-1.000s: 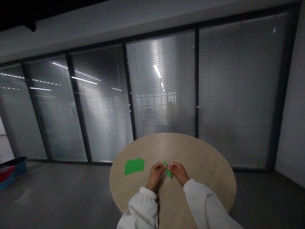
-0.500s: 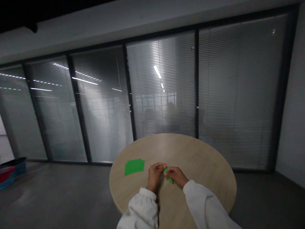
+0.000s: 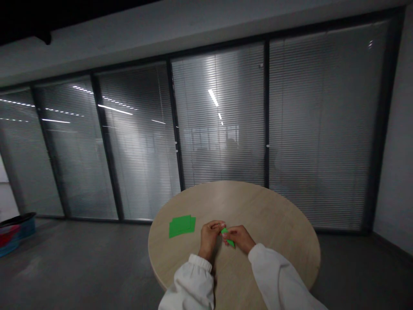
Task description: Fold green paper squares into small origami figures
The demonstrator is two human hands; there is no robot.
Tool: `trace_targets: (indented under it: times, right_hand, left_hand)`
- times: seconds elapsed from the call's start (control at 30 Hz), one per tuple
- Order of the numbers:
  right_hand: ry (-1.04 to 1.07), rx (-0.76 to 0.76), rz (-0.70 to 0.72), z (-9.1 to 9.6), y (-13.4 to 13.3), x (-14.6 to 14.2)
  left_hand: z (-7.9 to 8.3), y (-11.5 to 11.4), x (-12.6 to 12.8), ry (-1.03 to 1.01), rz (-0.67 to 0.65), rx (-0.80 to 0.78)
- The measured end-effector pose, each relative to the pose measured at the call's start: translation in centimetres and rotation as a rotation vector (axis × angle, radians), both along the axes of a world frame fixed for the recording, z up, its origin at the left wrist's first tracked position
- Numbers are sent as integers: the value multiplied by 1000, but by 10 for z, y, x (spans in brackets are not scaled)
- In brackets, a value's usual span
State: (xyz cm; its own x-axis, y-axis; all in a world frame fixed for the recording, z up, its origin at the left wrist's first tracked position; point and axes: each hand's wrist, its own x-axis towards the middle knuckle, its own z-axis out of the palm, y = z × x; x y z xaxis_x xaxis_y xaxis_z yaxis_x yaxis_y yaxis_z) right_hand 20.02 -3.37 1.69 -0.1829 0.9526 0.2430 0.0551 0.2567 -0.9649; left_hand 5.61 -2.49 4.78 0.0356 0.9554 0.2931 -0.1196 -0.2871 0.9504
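Both my hands meet over the near middle of a round light-wood table (image 3: pixel 277 224). My left hand (image 3: pixel 210 236) and my right hand (image 3: pixel 239 238) pinch a small folded piece of green paper (image 3: pixel 227 237) between their fingertips, just above the tabletop. Most of the paper is hidden by my fingers. To the left of my left hand, a small stack of flat green paper sheets (image 3: pixel 182 225) lies on the table. White sleeves cover both my forearms.
Behind the table runs a wall of glass panels with closed blinds (image 3: pixel 219 129) in dark frames. Grey floor surrounds the table. A blue and red bin (image 3: pixel 14 232) sits on the floor at the far left.
My hands have drawn closer together and a little lower, and more of the folded green paper is now covered by my fingers. The stack of sheets has not moved.
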Motion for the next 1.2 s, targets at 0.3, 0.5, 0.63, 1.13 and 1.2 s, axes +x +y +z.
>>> trace_targets:
  times: [0.3,0.5,0.63,1.13,1.2]
  right_hand:
    - [29,14,-18,1,0,2]
    - [60,40,-20,7,-5,0]
    - [88,57,-39,11,-7,0]
    - [129,131,-71,5,2,4]
    - [113,133,-63,2,2,3]
  left_hand:
    - [-4,6,-4,48,47,41]
    - [-11,10,-5,111,134,199]
    - [-7,5,-3,249,182,400]
    - [-5,-2,2,313,-82,220]
    - [-5,-1,1,322,-76,207]
